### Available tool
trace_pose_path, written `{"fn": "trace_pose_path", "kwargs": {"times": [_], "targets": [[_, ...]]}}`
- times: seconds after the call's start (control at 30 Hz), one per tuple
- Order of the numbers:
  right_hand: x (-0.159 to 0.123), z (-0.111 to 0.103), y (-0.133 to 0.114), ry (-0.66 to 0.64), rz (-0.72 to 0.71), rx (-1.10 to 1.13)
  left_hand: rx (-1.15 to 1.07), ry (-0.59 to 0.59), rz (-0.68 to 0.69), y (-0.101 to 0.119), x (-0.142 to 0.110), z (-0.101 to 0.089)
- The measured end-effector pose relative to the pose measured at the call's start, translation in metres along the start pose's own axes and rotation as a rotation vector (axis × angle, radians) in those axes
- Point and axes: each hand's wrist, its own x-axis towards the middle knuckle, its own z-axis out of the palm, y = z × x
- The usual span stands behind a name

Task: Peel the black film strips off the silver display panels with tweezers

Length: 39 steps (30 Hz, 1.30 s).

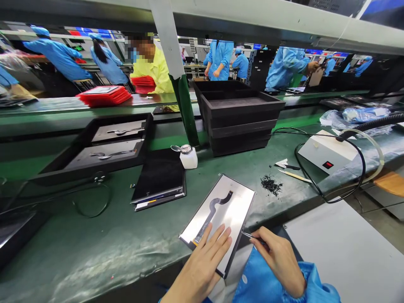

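Observation:
A display panel (pixel 239 202) with a silvery back and a dark curved flex cable (pixel 217 204) lies tilted at the bench's front edge, its near end sticking out past it. My left hand (pixel 205 261) rests on the panel's near half, fingers stretched out and apart; its thumb is mostly hidden. In a pinch, my right hand (pixel 279 254) holds a thin metal tool that looks like tweezers (pixel 247 234). The tool's tip meets the panel's right edge. Beyond the panel, to the right, sits a small pile of black scraps (pixel 271 185).
A white dispenser bottle (pixel 188 160) stands beside stacked dark panels (pixel 162 172). Black trays (pixel 243 122) are piled behind; another tray (pixel 147 130) holds two panels at left. A knife (pixel 295 175), cables and a grey box (pixel 328 151) lie right. Co-workers are across the bench.

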Motion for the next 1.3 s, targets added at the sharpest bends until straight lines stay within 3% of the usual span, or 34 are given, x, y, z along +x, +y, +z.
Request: {"fn": "trace_pose_path", "kwargs": {"times": [0.33,0.53,0.73,1.3], "targets": [[0.003,-0.003,0.001,-0.076,0.051,0.056,-0.009,0.003,0.007,0.0,0.0,0.002],[0.013,-0.006,0.003,-0.249,0.314,0.343,-0.029,0.018,0.001,0.0,0.0,0.002],[0.022,-0.001,0.009,-0.344,0.557,0.732,-0.039,0.019,-0.003,0.001,0.001,0.0],[0.038,-0.013,0.013,-0.656,0.784,0.907,0.002,-0.049,-0.005,0.003,0.008,0.005]]}}
